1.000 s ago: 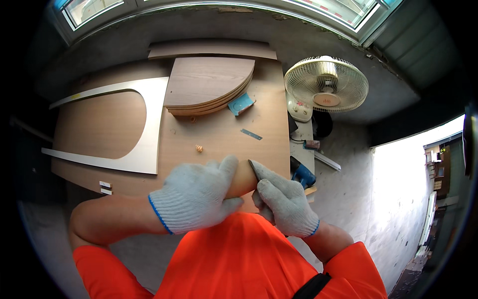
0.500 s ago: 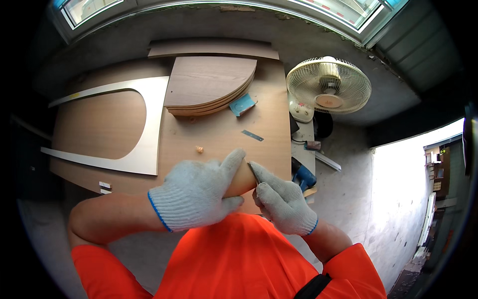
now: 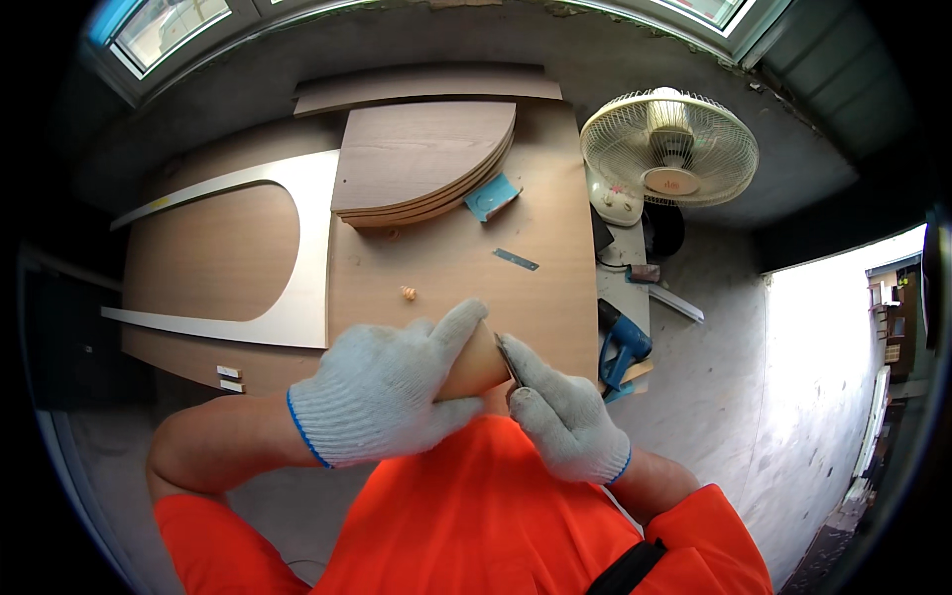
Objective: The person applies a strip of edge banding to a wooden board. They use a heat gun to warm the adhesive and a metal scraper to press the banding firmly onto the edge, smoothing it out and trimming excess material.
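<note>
My left hand point(image 3: 382, 392), in a white knitted glove with a blue cuff, grips a smooth tan wooden piece point(image 3: 474, 365) between spread thumb and index finger. Most of that piece is hidden by the glove. My right hand point(image 3: 563, 409), gloved the same way, pinches a thin dark metal blade point(image 3: 510, 361). The blade lies along the right edge of the tan piece, and its rear end is hidden in my fingers. Both hands are at the near edge of the wooden worktop point(image 3: 446, 268), close to my orange shirt.
Stacked rounded panels point(image 3: 426, 154) lie at the back beside folded blue sandpaper point(image 3: 492, 197). A pale cut-out frame point(image 3: 315, 248) covers the left. A small metal strip point(image 3: 517, 259) and a wood shaving point(image 3: 409, 294) lie ahead. On the right are a fan point(image 3: 671, 149) and a blue power tool point(image 3: 622, 342).
The whole view has shifted slightly. My right hand and the blade have moved a little down along the edge of the tan piece, while my left hand keeps its hold.
</note>
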Available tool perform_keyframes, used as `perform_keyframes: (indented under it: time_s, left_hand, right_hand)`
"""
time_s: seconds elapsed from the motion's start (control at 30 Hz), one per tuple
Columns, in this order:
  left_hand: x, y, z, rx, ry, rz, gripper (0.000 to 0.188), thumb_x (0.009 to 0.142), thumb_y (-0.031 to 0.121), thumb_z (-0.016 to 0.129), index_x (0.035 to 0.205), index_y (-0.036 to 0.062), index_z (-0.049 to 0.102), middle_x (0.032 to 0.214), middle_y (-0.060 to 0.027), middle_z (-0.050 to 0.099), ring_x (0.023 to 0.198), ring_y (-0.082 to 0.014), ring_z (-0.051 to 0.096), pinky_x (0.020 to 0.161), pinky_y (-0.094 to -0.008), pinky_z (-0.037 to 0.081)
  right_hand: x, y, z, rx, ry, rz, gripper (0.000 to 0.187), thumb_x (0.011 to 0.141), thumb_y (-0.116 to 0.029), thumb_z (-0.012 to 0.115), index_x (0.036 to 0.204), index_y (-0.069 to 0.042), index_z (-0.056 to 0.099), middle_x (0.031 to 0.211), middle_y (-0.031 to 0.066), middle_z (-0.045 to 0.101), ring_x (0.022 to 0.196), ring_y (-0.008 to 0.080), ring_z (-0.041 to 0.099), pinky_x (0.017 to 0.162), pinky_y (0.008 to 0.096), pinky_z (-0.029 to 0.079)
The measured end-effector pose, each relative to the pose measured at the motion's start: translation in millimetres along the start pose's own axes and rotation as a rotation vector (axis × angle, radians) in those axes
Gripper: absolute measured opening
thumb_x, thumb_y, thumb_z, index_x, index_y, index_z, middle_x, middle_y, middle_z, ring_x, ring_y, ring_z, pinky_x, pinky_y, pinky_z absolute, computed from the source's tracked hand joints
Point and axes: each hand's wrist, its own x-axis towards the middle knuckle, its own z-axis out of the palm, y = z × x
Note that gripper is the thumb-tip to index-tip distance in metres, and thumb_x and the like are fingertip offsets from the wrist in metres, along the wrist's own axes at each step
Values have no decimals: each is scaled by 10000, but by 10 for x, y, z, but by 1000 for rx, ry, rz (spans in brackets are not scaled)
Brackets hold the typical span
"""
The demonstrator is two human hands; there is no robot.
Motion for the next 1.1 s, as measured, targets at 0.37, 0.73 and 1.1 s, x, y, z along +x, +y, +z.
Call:
perform_keyframes:
  time_s: [0.37,0.73,1.1]
  left_hand:
    - [26,23,-30,-26,34,-34,906,840,463,933,1549,63,537,1034,-260,785,919,-439,810,840,-465,663]
    - [65,-24,-91,-146,24,-74,887,827,344,906,1563,42,513,1118,-278,792,1033,-441,810,931,-443,650]
    - [30,-11,-33,-77,77,-42,951,865,546,894,1567,34,508,1115,-304,778,1003,-480,797,878,-487,652]
  right_hand:
    - [-152,244,116,31,43,-81,588,1107,-84,586,1648,91,437,1161,254,735,1008,342,772,928,393,602]
    - [-227,696,412,12,350,-94,709,940,-168,871,1546,41,567,1077,152,756,860,214,788,766,327,622]
    - [-73,595,568,-247,460,-305,691,936,-168,863,1529,23,564,951,133,755,764,266,783,642,365,608]
